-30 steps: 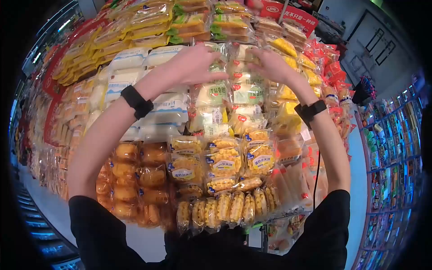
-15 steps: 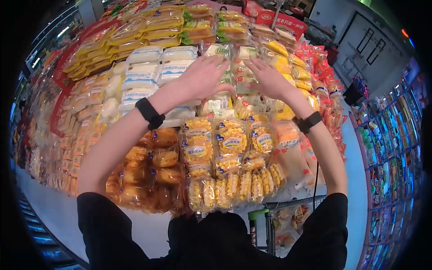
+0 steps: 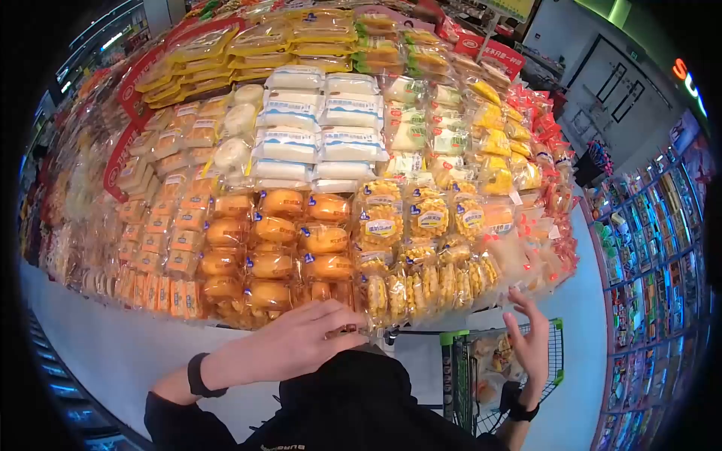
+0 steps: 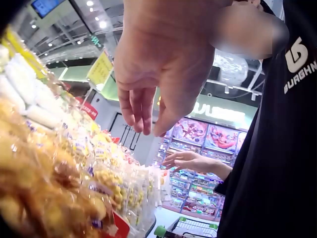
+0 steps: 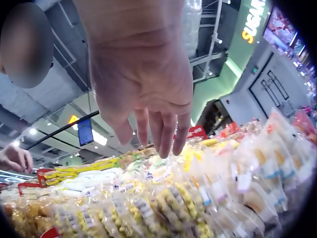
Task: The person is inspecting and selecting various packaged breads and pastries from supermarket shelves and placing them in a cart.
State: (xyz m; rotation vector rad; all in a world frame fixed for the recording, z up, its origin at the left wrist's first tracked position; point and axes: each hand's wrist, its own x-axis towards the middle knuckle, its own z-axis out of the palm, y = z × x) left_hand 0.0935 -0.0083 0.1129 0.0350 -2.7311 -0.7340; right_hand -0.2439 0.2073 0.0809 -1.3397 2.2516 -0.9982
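Observation:
My left hand is at the front edge of the display, in front of the wrapped round buns; its fingers hang loosely bent with nothing between them, as the left wrist view also shows. My right hand hovers over the shopping cart, right of the wrapped waffles, fingers spread and empty. In the right wrist view the right hand has its fingers loosely extended, with the upright waffle packs beyond them.
White bread packs and yellow packs fill the back of the display. Red packs line its right side. Shelves of goods stand at far right, across pale floor. Packaged food lies in the cart.
Both hands have come back from above the green-and-white packs to the display's front, the right one over the cart. The camera view has shifted, showing more of the left side.

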